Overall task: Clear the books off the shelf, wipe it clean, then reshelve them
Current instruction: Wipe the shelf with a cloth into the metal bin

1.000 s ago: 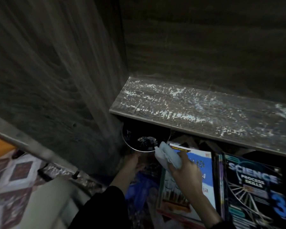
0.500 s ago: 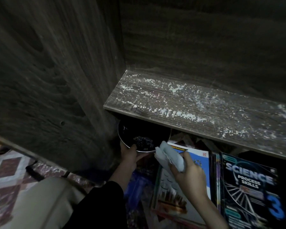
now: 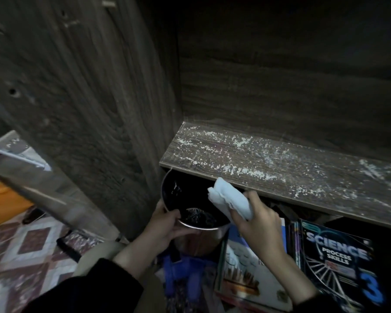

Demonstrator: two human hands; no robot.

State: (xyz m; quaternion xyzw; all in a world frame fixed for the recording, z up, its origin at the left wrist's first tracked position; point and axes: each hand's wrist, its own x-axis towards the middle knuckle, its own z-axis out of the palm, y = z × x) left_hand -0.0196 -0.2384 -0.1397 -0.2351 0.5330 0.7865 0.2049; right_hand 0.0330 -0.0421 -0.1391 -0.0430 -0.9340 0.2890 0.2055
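Note:
A dark wooden shelf [image 3: 325,177] runs across the right half, bare of books and strewn with pale crumbs and dust. My right hand [image 3: 260,222] grips a folded white cloth [image 3: 228,199] just below the shelf's front edge. A round metal container [image 3: 196,236] with dark contents and some pale grit is tucked under the shelf's left end, and my left hand [image 3: 165,227] holds it by the near rim. Books lie below: a blue-and-white one [image 3: 246,274] under my right wrist and a dark "Science Process Skills 3" book [image 3: 339,260] at the right.
The cabinet's wooden side panel [image 3: 88,98] rises at the left and its back wall [image 3: 291,75] behind the shelf. Patterned floor tiles [image 3: 20,256] show at the lower left, with an orange surface [image 3: 0,199] above them. A blue object [image 3: 183,274] lies under the container.
The container has been lifted closer beneath the shelf's front edge, with my left hand now round its rim. My right hand has raised the cloth to the edge of the shelf.

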